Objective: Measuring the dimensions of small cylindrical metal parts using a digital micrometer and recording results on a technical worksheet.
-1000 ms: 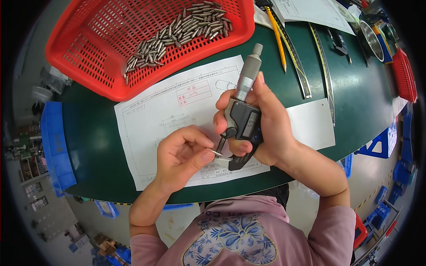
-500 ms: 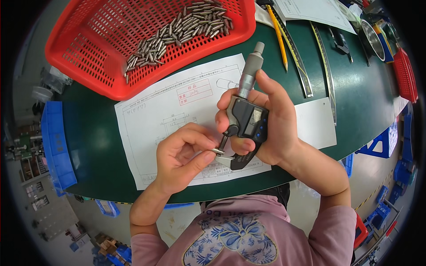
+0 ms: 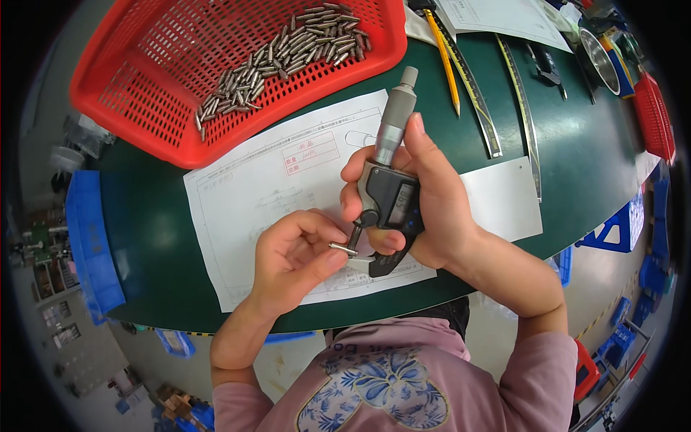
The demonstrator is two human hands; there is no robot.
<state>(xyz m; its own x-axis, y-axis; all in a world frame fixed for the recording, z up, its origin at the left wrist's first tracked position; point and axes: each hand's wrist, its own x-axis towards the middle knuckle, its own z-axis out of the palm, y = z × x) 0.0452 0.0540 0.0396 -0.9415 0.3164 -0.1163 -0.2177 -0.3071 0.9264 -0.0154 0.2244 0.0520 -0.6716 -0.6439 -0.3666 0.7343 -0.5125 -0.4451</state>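
In my right hand [image 3: 439, 198] is a digital micrometer [image 3: 392, 191], its grey thimble pointing away from me and its small display facing up. My left hand [image 3: 296, 252] pinches a small metal pin [image 3: 344, 249] between thumb and fingertips. The pin sits crosswise at the end of the micrometer's spindle, near the frame's curved jaw; whether both measuring faces touch it I cannot tell. Beneath both hands lies a printed drawing sheet [image 3: 216, 237] with a red stamped box. A red plastic basket [image 3: 183, 153] at the far left holds many similar metal pins [image 3: 306, 43].
A yellow pencil [image 3: 448, 68] and two steel rulers [image 3: 522, 108] lie at the far right, beside a caliper [image 3: 545, 66]. A metal bowl [image 3: 599, 61] and a small red basket [image 3: 653, 119] stand farther right. A blue bin [image 3: 95, 241] borders the green table [image 3: 155, 266] on the left.
Both hands, with the micrometer and the pin, have shifted slightly left in the picture. The display now faces me more plainly. The grips look the same.
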